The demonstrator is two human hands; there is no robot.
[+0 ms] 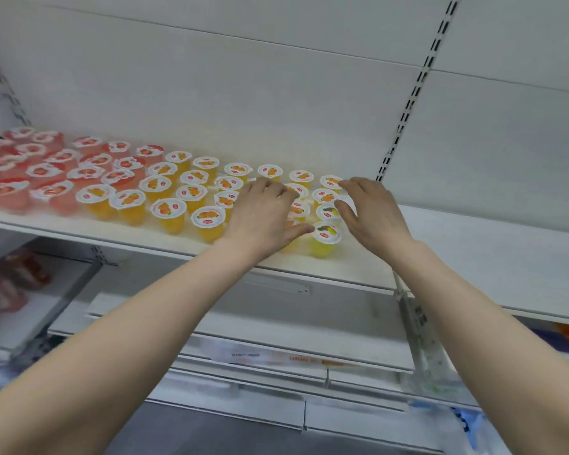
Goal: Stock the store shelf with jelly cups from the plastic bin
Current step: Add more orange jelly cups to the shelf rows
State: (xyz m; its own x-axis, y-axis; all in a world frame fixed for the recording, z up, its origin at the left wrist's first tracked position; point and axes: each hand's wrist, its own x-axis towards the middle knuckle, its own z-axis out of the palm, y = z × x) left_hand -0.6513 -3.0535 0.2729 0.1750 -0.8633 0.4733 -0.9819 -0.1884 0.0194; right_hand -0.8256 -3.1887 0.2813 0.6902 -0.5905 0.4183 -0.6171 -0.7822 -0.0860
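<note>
Lying loosely spread, the fingers (pixel 273 188) of the left hand (pixel 260 218) rest atop the small yellow plastic jelly cups (pixel 325 246). The right hand (pixel 372 211), fingers spread too, hovers just right of them, toward the near edge of the white store shelf (pixel 490 257). Nudge the cups gently into rows, keeping them upright.

Shelf (pixel 128 230), white: red jelly cups (pixel 45 172) left, orange jelly cups (pixel 170 211) centre. My left hand (pixel 263 215) lies flat over cups, thumb beside the front yellow jelly cup (pixel 326 239); my right hand (pixel 372 211) is spread alongside.
</note>
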